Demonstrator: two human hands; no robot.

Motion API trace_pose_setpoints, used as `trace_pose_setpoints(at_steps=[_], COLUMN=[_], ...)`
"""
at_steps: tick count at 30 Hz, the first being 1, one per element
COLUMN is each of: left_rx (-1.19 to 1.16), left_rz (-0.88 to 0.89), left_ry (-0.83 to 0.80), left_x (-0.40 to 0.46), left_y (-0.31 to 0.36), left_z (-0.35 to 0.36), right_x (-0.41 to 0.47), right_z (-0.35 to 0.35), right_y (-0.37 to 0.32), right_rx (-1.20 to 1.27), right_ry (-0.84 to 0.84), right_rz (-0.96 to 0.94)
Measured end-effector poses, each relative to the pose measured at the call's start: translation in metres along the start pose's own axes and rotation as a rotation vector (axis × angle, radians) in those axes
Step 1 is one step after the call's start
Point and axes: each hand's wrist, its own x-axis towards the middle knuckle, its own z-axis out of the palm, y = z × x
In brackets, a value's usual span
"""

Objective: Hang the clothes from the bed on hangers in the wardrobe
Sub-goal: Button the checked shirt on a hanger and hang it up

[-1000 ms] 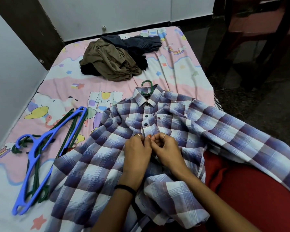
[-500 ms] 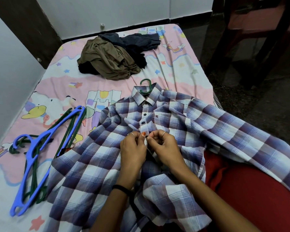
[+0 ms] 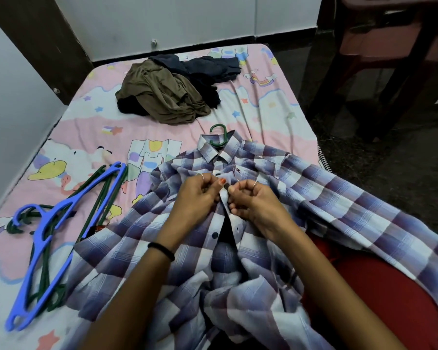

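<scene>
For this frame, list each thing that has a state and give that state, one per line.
Plaid shirt: spread on the bed, hanger inside, upper front closed, lower front open.
Green hanger hook: sticking out of the collar.
Left hand: pinching the shirt's front edge.
Right hand: pinching the opposite edge.
Blue hanger: lying flat on spare green hangers.
Clothes pile: crumpled, unhung.

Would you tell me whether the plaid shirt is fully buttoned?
No. The shirt gapes open below both hands, which pinch its placket.
</scene>
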Motion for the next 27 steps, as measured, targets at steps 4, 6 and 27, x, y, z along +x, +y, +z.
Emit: trace_pose_setpoints(at_steps=[4, 6, 27], left_rx=[0.015, 0.070, 0.741], left_rz=[0.011, 0.023, 0.303], left_ry=[0.059, 0.084, 0.175], left_x=[0.034, 0.048, -0.024], left_y=[0.010, 0.012, -0.036], left_z=[-0.001, 0.001, 0.015], right_x=[0.002, -0.003, -0.008], right_z=[0.008, 0.007, 0.010], right_y=[-0.012, -0.010, 0.048], right_rx=[-0.488, -0.892, -1.531], right_ry=[0.123, 0.149, -0.085], right_rz=[-0.235, -0.402, -0.152])
